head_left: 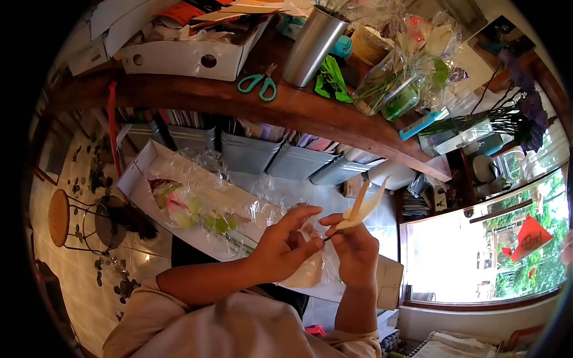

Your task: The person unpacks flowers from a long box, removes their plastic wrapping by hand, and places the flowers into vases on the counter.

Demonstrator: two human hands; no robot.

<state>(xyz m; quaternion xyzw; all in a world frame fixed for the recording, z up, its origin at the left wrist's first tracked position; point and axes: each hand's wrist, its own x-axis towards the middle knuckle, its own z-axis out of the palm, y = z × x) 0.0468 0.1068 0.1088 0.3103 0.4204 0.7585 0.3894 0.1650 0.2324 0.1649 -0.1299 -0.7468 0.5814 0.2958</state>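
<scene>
A cream-coloured flower with a pale spike [363, 209] stands up from my right hand [356, 253], whose fingers are closed on its base. My left hand [286, 243] is just to the left, its thumb and fingers pinched near the flower's thin dark stem; clear plastic shows between the two hands. Below and left of them lies a long white box [140, 173] holding flowers in clear wrap [191, 209], with pink and green parts.
Along the wooden shelf [209, 95] are teal-handled scissors [259, 83], a metal cup [313, 48], a green packet [332, 80] and wrapped flowers [418, 65]. Grey bins [248, 154] stand below it. A round stool [58, 216] is at the left, a window [453, 256] at the right.
</scene>
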